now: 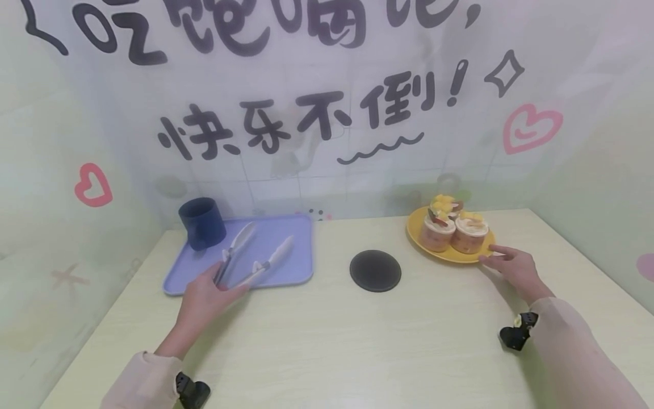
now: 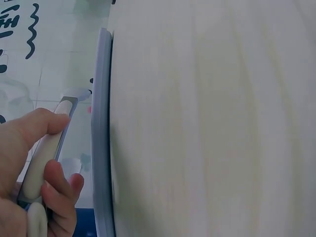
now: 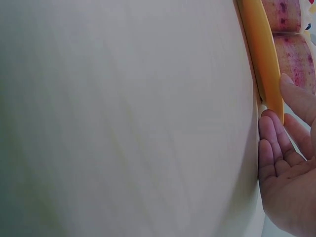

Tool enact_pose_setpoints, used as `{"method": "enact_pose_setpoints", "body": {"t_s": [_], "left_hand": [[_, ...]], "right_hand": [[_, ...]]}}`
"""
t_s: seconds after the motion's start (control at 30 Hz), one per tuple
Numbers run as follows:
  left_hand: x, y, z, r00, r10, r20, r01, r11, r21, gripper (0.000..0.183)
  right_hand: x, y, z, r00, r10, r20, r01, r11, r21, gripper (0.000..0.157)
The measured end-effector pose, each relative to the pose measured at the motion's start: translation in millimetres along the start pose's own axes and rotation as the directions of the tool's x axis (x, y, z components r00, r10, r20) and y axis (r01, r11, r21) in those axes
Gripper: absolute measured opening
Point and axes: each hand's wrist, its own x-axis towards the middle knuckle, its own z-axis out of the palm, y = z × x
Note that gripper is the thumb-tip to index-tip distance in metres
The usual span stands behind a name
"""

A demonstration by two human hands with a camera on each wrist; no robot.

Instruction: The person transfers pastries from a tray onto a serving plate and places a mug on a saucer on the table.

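My left hand [image 1: 204, 295] grips the handle end of white-handled tongs [image 1: 265, 264], whose two arms stand spread apart over a lavender tray [image 1: 301, 250]. In the left wrist view, the thumb presses along one tong handle [image 2: 47, 158] and the fingers curl round beneath. Over on the right, my right hand [image 1: 516, 270] pinches the near right rim of a yellow plate [image 1: 416, 221], thumb [image 3: 296, 96] at the upper side and fingers at the lower edge. Two dessert cups [image 1: 469, 236] with cream and fruit show at the plate's front; another topped one is partly hidden behind.
A dark blue mug [image 1: 202, 224] stands on the tray's back left corner. Between tray and plate lies a round black coaster [image 1: 375, 271] on the pale wooden table [image 1: 347, 352]. Lettered sheeting [image 1: 306, 142] closes off the back and both sides.
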Motion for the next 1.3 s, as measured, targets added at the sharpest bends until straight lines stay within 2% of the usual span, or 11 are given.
{"method": "enact_pose_setpoints", "body": {"t_s": [0.23,0.43,0.53,0.77,1.3], "left_hand": [[-1.1,-2.0,-3.7,1.000,-0.011,0.016,0.011,1.000,-0.002,0.059],[-3.8,-2.4,-7.1,1.000,-0.018,0.024,0.018,1.000,-0.011,0.048],[-5.8,-2.4,-8.5,0.998,-0.032,0.047,0.033,0.999,-0.014,0.050],[-9.1,-3.5,-10.7,0.990,-0.068,0.125,0.077,0.995,-0.071,0.057],[-12.4,-7.4,-8.9,0.968,-0.145,0.203,0.180,0.969,-0.170,0.047]], "right_hand": [[1,0,-1.7,1.000,0.012,0.008,-0.012,1.000,0.003,0.088],[1,0,-1.9,1.000,0.019,0.007,-0.019,1.000,0.007,0.088],[1,1,-1.9,1.000,0.022,0.013,-0.022,1.000,0.013,0.088],[0,1,-1.6,1.000,0.024,0.018,-0.024,1.000,0.010,0.087],[1,1,-0.8,0.999,0.024,0.024,-0.024,1.000,0.015,0.087]]}}
